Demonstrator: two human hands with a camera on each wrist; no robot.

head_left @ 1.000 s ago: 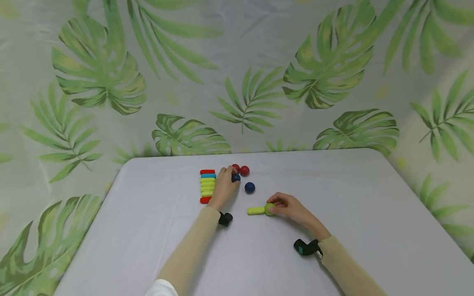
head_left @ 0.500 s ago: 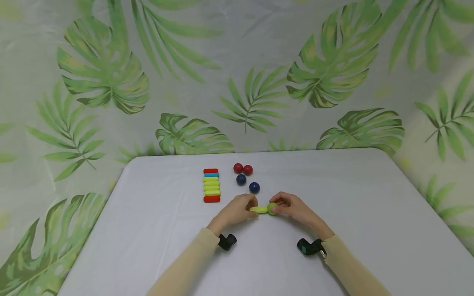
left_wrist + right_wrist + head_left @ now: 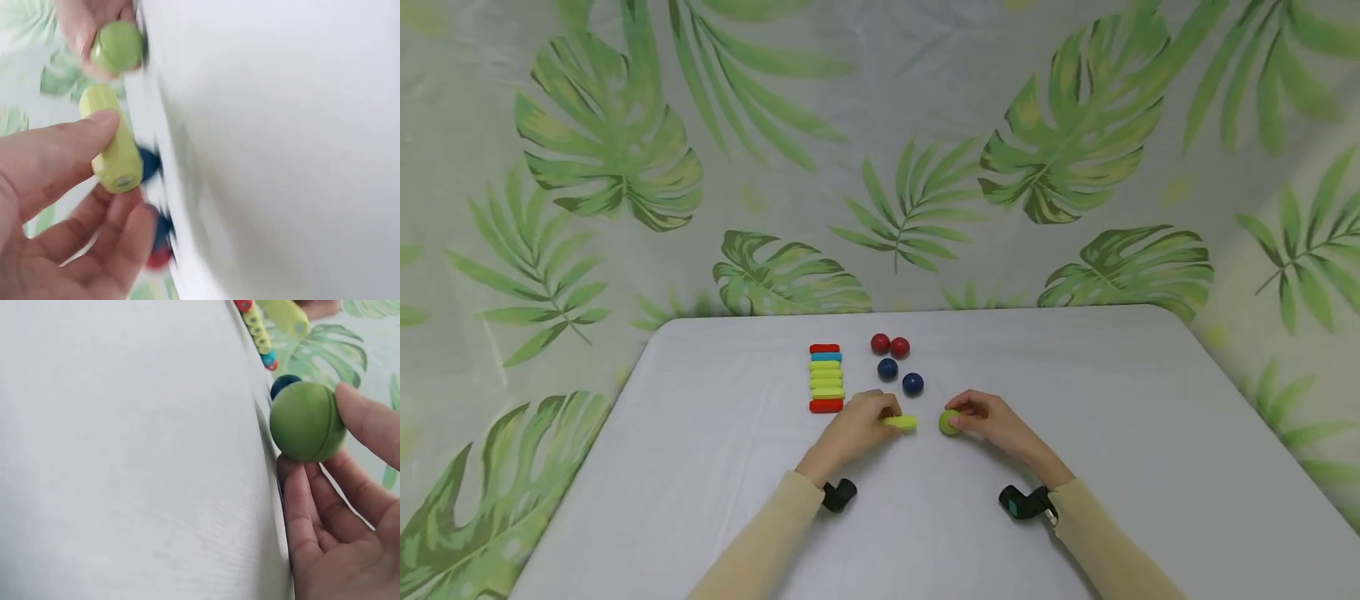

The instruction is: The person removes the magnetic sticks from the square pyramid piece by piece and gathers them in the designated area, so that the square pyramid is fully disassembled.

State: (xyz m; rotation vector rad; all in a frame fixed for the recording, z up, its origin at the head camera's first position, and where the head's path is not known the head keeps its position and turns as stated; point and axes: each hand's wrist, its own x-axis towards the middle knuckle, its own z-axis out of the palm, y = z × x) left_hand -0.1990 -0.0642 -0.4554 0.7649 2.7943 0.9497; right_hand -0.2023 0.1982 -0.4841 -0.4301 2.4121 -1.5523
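Between thumb and fingers my left hand (image 3: 855, 431) holds a short yellow-green magnetic rod (image 3: 906, 422); a small metallic spot shows on the rod's end in the left wrist view. My right hand (image 3: 1000, 429) pinches a green ball (image 3: 947, 422), which has a seam round it in the right wrist view (image 3: 303, 422). A gap separates the rod from the ball. Behind the hands lie two dark blue balls (image 3: 913, 383) and two red balls (image 3: 899, 347).
Left of the balls several short rods lie in a stacked row: a red rod (image 3: 827, 406) nearest, then yellow-green rods (image 3: 826, 375), a blue rod (image 3: 826, 357) and another red rod (image 3: 825, 348). A white-covered table (image 3: 1075, 375) meets a leaf-print cloth (image 3: 925, 108) behind.
My left hand has come from a dark blue ball to the yellow-green rod, gripped it and drawn it left, away from the green ball. My right hand stays nearly still on the ball.
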